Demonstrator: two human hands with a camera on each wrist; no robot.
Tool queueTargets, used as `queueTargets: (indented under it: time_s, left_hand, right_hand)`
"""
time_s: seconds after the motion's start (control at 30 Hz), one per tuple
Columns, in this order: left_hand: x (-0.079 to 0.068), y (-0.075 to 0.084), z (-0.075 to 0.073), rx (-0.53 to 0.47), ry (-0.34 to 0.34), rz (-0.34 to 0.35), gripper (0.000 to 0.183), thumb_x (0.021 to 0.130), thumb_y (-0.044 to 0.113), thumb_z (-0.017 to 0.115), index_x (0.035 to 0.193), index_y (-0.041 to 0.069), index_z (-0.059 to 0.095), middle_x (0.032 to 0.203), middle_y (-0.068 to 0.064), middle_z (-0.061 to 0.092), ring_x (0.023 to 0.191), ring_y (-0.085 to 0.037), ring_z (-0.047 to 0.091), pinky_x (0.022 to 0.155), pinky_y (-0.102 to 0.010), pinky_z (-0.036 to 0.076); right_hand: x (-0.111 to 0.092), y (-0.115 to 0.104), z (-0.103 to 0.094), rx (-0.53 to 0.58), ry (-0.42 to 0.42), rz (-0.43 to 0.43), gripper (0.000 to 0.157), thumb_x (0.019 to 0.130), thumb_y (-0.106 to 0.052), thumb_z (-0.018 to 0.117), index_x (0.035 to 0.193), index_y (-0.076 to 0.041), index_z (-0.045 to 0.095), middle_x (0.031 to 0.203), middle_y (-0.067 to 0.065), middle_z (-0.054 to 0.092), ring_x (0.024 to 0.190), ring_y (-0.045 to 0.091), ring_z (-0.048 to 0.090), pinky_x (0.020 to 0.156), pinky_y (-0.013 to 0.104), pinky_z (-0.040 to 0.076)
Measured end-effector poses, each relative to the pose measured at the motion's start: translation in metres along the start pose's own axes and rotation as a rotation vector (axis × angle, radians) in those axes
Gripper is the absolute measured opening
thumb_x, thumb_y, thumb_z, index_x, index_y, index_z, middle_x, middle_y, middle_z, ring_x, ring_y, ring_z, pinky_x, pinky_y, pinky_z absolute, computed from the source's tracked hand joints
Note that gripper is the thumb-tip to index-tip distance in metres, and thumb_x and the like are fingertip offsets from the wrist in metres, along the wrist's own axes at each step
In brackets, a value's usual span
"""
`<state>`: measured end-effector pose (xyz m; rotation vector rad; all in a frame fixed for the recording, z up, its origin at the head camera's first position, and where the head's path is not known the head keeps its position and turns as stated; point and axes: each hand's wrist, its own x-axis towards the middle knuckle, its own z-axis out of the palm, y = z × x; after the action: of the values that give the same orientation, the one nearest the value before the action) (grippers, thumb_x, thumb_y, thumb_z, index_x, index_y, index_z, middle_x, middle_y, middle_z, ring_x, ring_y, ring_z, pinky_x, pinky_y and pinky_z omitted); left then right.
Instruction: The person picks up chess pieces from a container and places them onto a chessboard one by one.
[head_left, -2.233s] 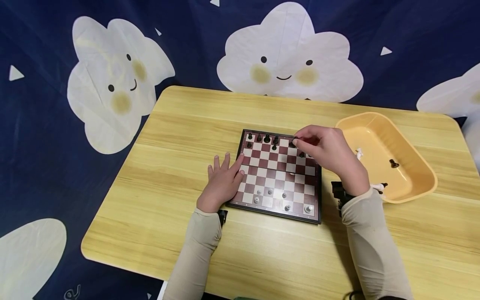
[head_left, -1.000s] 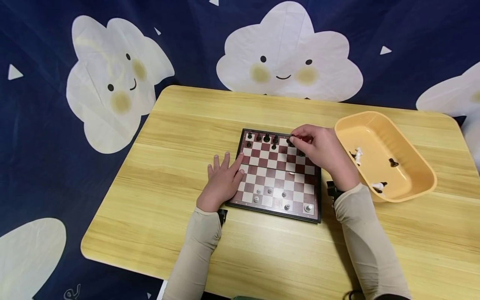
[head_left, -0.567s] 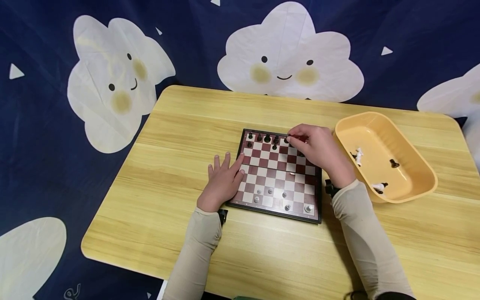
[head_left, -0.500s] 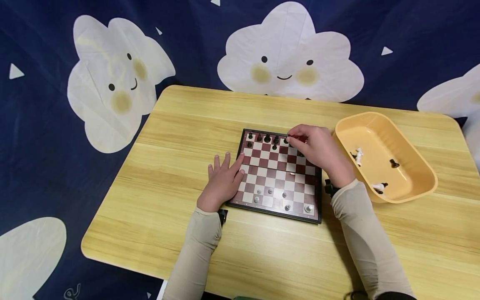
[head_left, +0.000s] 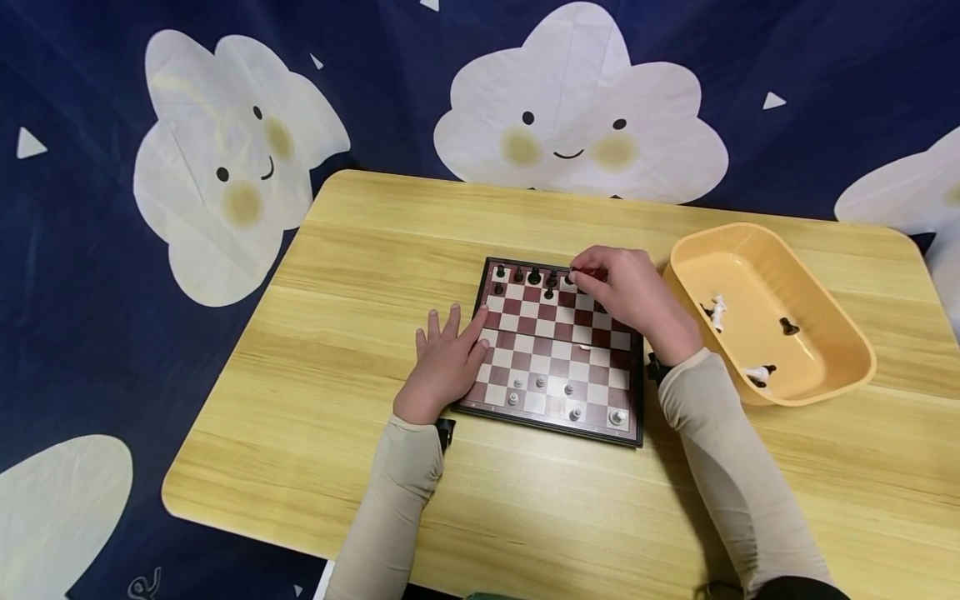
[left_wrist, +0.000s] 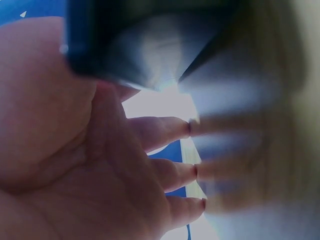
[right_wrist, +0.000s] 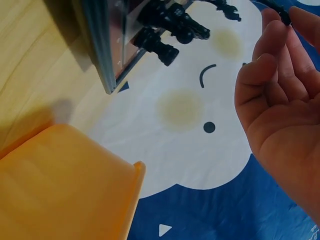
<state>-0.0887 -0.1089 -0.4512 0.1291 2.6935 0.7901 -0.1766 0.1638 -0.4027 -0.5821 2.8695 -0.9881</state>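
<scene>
A magnetic-looking chessboard (head_left: 553, 331) lies open on the table. My left hand (head_left: 437, 375) has its fingers spread, resting on the table and on the board's left edge. At the far row my right hand (head_left: 633, 292) pinches a black chess piece (right_wrist: 285, 18) between thumb and fingertips. Left of it stand several black pieces, among them a tall one (head_left: 534, 276) and a pawn (head_left: 549, 294). Rook-like black pieces (right_wrist: 160, 47) show in the right wrist view. Several white pawns (head_left: 568, 389) and a larger white piece (head_left: 617, 417) stand on the near half.
An orange plastic tray (head_left: 832, 312) sits right of the board, close to my right forearm. Inside lie a black piece (head_left: 788, 327), white pieces (head_left: 718, 314) and a mixed pair (head_left: 760, 375). A blue cloud-print cloth (head_left: 390, 100) hangs behind the wooden table (head_left: 300, 400).
My right hand has moved left along the far row with the black chess piece, closer to the other black pieces. The left hand stays in place.
</scene>
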Motion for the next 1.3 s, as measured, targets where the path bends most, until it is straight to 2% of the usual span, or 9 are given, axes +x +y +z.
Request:
queueTargets:
  time_s: [0.43,0.97,1.3]
  left_hand:
    - [-0.0002,0.0002,-0.0004,0.008,-0.004,0.002,0.055,0.112,0.033,0.041,0.165,0.027,0.029,0.17,-0.024,0.011,0.155,-0.049,-0.009,0.121,-0.067,-0.003]
    - [-0.0005,0.0007,-0.0012,0.016,-0.002,0.005,0.055,0.112,0.033,0.04,0.165,0.027,0.029,0.17,-0.024,0.012,0.155,-0.05,-0.009,0.121,-0.067,-0.003]
    - [-0.001,0.0005,-0.001,0.018,0.004,0.009,0.055,0.112,0.033,0.041,0.165,0.025,0.03,0.17,-0.025,0.013,0.154,-0.051,-0.008,0.12,-0.068,-0.002]
  right_hand:
    - [0.0045,0.0028,0.0019,-0.011,-0.011,-0.013,0.022,0.102,-0.016,0.066,0.116,-0.002,0.074,0.111,0.017,0.075,0.104,0.034,0.07,0.092,0.051,0.051]
    - [0.0061,0.004,0.0056,-0.005,-0.018,0.016,0.023,0.101,-0.017,0.065,0.116,-0.002,0.074,0.106,0.015,0.076,0.094,0.031,0.07,0.085,0.048,0.053]
    - [0.0056,0.006,0.0066,0.008,-0.005,0.033,0.024,0.1,-0.017,0.066,0.117,-0.003,0.073,0.109,0.016,0.075,0.099,0.033,0.07,0.088,0.05,0.052]
